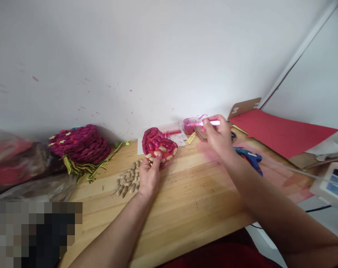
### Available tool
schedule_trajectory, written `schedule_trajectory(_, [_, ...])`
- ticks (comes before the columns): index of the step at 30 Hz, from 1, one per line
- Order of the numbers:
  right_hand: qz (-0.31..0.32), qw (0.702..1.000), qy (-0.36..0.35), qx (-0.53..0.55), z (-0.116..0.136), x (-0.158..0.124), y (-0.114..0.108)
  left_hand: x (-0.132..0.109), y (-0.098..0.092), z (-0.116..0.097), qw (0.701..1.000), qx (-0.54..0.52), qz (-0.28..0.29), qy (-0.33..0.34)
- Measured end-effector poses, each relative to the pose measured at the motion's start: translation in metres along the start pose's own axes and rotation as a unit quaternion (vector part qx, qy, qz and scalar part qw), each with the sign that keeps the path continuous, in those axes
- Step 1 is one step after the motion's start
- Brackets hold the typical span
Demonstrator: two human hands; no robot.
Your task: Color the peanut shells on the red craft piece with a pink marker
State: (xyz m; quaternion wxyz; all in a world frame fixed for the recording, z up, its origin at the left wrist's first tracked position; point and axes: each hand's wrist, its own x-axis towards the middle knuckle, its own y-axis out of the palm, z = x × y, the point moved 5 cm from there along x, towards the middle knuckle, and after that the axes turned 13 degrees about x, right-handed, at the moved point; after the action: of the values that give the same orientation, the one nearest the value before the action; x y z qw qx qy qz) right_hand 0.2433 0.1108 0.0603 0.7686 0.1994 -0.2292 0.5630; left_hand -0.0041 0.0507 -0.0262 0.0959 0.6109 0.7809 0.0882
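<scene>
My left hand (pixel 150 174) grips a red heart-shaped piece (pixel 159 146) by its lower edge, thumb on the front. Peanuts cover the heart; those in the upper part are painted shiny magenta, while those along the lower rim keep their natural tan. To the right, my right hand (pixel 217 133) is closed on a white-handled paintbrush (pixel 210 123). The brush points left, and its tip is at the pink paint cup (pixel 188 125); whether it touches the paint I cannot tell. Loose unpainted peanuts (pixel 127 179) lie on the table beside my left hand.
A stack of magenta peanut-covered pieces (pixel 81 145) with yellow-green cords stands at the left, near plastic bags (pixel 15 163). On the right are a blue glue gun (pixel 251 159), red sheets (pixel 283 130) and a white box (pixel 333 184). The wooden table (pixel 185 208) meets a paint-spotted wall.
</scene>
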Motion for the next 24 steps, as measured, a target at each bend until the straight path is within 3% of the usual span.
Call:
schedule_trajectory(2, [0.006, 0.988, 0.030, -0.150, 0.001, 0.031, 0.000, 0.000, 0.000, 0.000, 1.000, 0.005, 0.002, 0.005])
schedule_trajectory(3, [0.023, 0.968, 0.055, -0.243, 0.000, 0.046, 0.002, 0.001, 0.000, 0.001, 1.000, 0.008, 0.003, 0.007])
schedule_trajectory(5, [0.090, 0.898, 0.107, -0.416, -0.007, 0.068, 0.013, 0.002, 0.000, 0.001, 1.000, 0.012, 0.004, 0.008])
schedule_trajectory(6, [0.110, 0.883, 0.118, -0.440, -0.011, 0.076, 0.019, 0.003, -0.001, 0.002, 1.000, 0.012, 0.004, 0.006])
schedule_trajectory(14, [0.184, 0.819, 0.170, -0.516, -0.051, 0.094, 0.047, 0.007, -0.005, 0.006, 1.000, 0.017, -0.006, 0.007])
schedule_trajectory(24, [0.191, 0.806, 0.154, -0.539, -0.053, 0.093, 0.047, 0.008, -0.002, 0.004, 0.999, 0.032, -0.010, 0.009])
